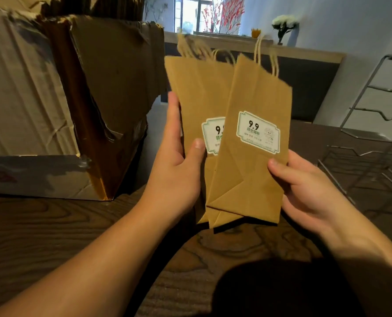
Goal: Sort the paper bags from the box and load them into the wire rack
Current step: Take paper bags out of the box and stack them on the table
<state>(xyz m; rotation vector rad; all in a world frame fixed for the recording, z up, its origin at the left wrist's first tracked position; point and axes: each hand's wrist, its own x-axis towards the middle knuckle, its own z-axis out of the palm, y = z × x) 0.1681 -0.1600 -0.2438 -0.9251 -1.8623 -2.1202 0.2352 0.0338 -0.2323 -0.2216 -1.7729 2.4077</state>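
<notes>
Dark wood-grain worktop (53,225) fills the foreground, with a pale counter and a bright window behind. Above it the left hand (176,170) holds the rear flat brown paper bags (197,92), thumb pressed on the front and fingers behind, while the right hand (305,193) pinches the lower right edge of the front flat brown paper bag with a white and green label (256,156); both grips are closed on paper. The bags stand upright in a loose fan, twisted-cord handles up, overlapping each other, held clear of the surface. Left of them sits the torn, taped cardboard box (64,99), its flap hanging open; its inside cannot be seen. Well to the right stands the silver wire rack (373,124), and no bag shows in the visible part of it. Judging by this, sorting is under way and loading has not begun; how many bags remain boxed cannot be told.
</notes>
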